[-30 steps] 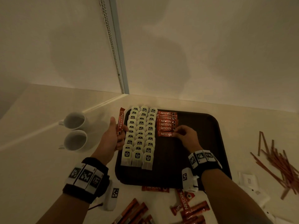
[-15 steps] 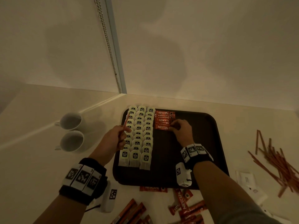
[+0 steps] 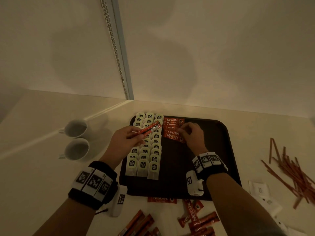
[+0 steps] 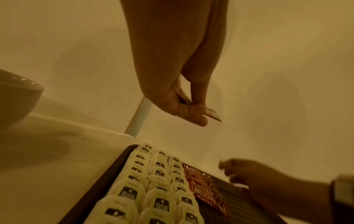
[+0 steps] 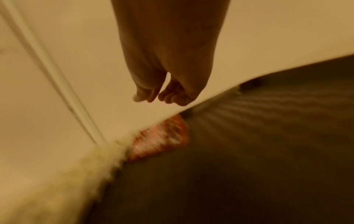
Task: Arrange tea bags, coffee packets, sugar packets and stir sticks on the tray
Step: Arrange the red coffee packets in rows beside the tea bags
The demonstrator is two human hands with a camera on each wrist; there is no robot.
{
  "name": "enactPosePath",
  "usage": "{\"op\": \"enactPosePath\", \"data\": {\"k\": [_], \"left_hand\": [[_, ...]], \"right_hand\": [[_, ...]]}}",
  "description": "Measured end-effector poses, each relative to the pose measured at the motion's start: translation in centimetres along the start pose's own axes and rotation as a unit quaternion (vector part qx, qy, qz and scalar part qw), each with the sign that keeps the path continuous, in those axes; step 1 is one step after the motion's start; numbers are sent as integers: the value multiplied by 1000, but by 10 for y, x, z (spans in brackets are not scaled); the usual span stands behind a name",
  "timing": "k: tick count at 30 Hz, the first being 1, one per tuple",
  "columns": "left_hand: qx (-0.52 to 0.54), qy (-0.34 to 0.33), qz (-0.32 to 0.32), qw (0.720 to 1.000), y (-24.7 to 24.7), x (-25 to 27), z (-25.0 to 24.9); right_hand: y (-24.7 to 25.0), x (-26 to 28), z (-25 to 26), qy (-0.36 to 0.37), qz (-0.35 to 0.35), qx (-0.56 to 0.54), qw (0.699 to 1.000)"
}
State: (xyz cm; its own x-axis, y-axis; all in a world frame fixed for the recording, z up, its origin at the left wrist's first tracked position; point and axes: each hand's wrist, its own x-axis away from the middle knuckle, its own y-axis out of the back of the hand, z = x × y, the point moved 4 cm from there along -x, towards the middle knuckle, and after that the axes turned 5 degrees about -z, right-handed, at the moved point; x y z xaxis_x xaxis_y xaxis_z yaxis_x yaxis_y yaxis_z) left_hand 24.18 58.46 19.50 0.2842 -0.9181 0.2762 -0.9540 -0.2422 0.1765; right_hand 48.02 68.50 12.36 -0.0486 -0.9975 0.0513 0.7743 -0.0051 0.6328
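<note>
A dark brown tray (image 3: 219, 150) carries three columns of white tea bags (image 3: 144, 155) on its left side and a short stack of red Nescafe coffee packets (image 3: 172, 130) beside them at the far end. My left hand (image 3: 136, 133) hovers over the tea bags and pinches red coffee packets (image 3: 151, 129) by one end, seen close in the left wrist view (image 4: 211, 115). My right hand (image 3: 183, 132) hangs with loosely curled fingers at the right end of the stack. The blurred right wrist view shows nothing in those fingers (image 5: 166, 95), above the coffee packets (image 5: 161, 139).
Two white cups (image 3: 75, 128) stand left of the tray. Brown stir sticks (image 3: 293, 172) lie scattered at the right, with white sugar packets (image 3: 259, 187) near them. Loose coffee packets (image 3: 196, 217) lie on the counter in front of the tray. A wall rises just behind.
My left hand has moved right from the tray's left edge to over the tea bags, tipping its packets from upright to slanting rightward. My right hand has shifted slightly along the stack.
</note>
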Motion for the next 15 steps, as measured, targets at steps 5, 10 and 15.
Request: {"op": "enactPosePath", "data": {"k": [5, 10, 15], "left_hand": [[-19, -135, -40, 990, -4, -1, -18], [58, -189, -30, 980, -7, 3, -25], [105, -192, 10, 976, -9, 11, -28]], "right_hand": [[3, 31, 75, -74, 235, -297, 923], [14, 51, 107, 26, 226, -288, 930], [17, 55, 111, 48, 164, -220, 960]]}}
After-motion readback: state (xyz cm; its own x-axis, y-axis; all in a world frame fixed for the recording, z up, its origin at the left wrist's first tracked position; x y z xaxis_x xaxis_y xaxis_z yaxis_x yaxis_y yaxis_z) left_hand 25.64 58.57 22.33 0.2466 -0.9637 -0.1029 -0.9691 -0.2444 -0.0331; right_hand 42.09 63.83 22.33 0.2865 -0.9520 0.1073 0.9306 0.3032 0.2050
